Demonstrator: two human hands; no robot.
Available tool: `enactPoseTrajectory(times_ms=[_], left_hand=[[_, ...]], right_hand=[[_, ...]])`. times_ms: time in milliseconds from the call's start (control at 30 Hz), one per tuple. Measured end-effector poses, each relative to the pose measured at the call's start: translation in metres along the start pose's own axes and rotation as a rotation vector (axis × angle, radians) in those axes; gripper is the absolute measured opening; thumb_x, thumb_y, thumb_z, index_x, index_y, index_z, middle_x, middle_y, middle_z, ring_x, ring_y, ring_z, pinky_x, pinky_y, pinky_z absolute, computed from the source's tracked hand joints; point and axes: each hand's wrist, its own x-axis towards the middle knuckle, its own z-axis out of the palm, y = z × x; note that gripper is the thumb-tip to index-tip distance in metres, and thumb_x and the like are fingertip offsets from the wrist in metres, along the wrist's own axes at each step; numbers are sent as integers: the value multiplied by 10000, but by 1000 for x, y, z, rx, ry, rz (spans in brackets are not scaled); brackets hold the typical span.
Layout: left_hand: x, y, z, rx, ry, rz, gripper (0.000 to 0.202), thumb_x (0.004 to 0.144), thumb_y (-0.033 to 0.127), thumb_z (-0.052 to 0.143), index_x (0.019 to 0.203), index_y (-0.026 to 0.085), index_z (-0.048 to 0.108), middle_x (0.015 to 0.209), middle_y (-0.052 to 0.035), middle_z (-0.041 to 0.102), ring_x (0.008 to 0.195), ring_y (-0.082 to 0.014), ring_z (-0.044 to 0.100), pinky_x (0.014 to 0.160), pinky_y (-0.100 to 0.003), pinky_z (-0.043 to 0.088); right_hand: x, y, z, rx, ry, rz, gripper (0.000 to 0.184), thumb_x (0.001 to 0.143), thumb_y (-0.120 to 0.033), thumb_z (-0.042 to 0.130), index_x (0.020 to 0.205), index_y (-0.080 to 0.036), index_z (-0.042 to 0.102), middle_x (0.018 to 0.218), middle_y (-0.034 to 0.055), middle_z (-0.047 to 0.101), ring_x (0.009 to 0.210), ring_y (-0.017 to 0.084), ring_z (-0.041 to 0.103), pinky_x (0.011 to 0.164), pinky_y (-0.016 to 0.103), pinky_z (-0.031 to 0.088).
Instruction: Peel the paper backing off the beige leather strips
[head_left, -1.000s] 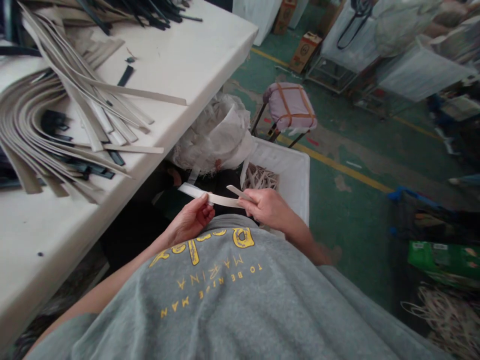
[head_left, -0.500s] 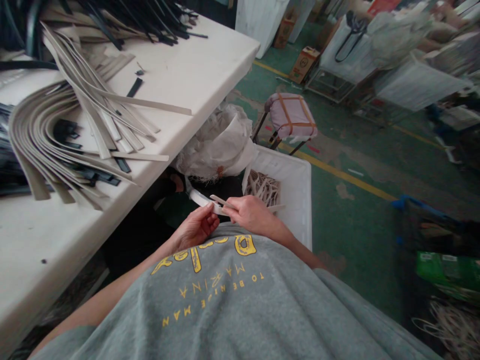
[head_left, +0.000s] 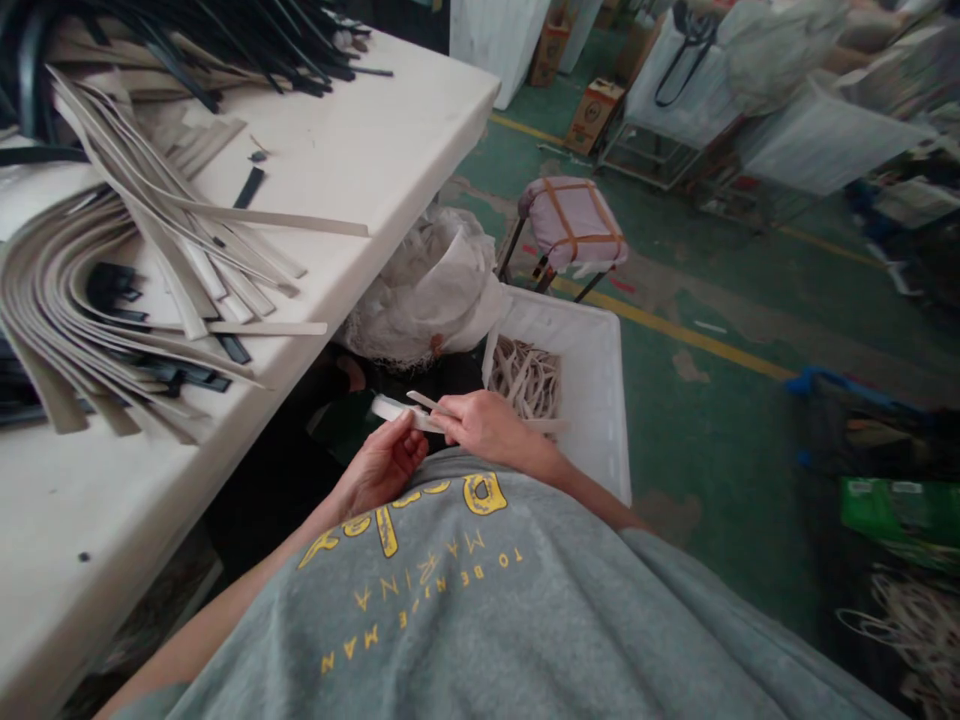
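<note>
Nearest is a grey shirt (head_left: 480, 600) with yellow lettering. Just beyond it, the left hand (head_left: 381, 465) and the right hand (head_left: 487, 430) meet over the lap, well below the surface (head_left: 375, 130). Each grip is closed on a pale strip (head_left: 391, 409), which lies roughly level between them, its free end sticking out to the left. Just right of the hands stands a white crate (head_left: 596, 350) holding loose pale strips (head_left: 525, 375). A white bag (head_left: 431, 290) sits beyond the hands, under the surface edge. On the surface to the left lies a heap of curved beige strips (head_left: 90, 290), with black strips (head_left: 247, 40) at its far end. A taped stool (head_left: 574, 222) stands farther off on the green floor (head_left: 712, 400).
</note>
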Motion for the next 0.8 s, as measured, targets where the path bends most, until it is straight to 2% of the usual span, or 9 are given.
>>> enactPoseTrajectory(times_ms=[100, 200, 400, 533, 633, 800], left_hand=[[0, 12, -2, -83, 64, 98, 191, 1000, 118, 544, 868, 143, 679, 633, 25, 628, 477, -49, 575, 565, -182, 563], [3, 16, -4, -104, 64, 122, 201, 1005, 131, 537, 874, 144, 689, 626, 26, 618, 470, -50, 561, 557, -180, 555], [6, 4, 4, 14, -6, 26, 175, 978, 93, 565, 858, 128, 688, 672, -2, 664, 525, -77, 616, 588, -211, 572], [9, 13, 0, -49, 32, 116, 209, 1009, 114, 522, 879, 125, 684, 638, 24, 631, 487, -53, 575, 565, -188, 548], [12, 16, -1, -75, 55, 131, 214, 1018, 126, 514, 890, 123, 685, 624, 32, 614, 479, -48, 565, 564, -182, 544], [9, 4, 10, 42, 21, 43, 240, 1011, 104, 510, 841, 110, 679, 626, 13, 621, 490, -58, 576, 561, -196, 553]], right_hand=[[-8, 9, -13, 73, -10, 48, 277, 1015, -309, 555, 838, -168, 715, 718, 15, 709, 674, 127, 595, 676, 253, 347], [-14, 14, -21, 9, 18, 101, 268, 1009, -309, 566, 839, -168, 718, 707, 23, 701, 676, 136, 599, 669, 258, 341], [8, -1, 3, -85, 44, 56, 295, 1030, -348, 532, 917, -164, 732, 772, 49, 719, 762, 163, 620, 673, 276, 319], [-1, 13, -8, -70, 46, 66, 276, 1015, -322, 563, 859, -158, 722, 766, 39, 725, 720, 145, 618, 668, 262, 331], [-12, 24, -13, -60, 60, 100, 256, 1004, -291, 582, 827, -156, 710, 740, 30, 726, 694, 131, 621, 659, 251, 337], [-1, 14, 5, -8, 82, 44, 255, 1016, -316, 573, 868, -161, 711, 752, 21, 726, 696, 125, 617, 659, 248, 338]])
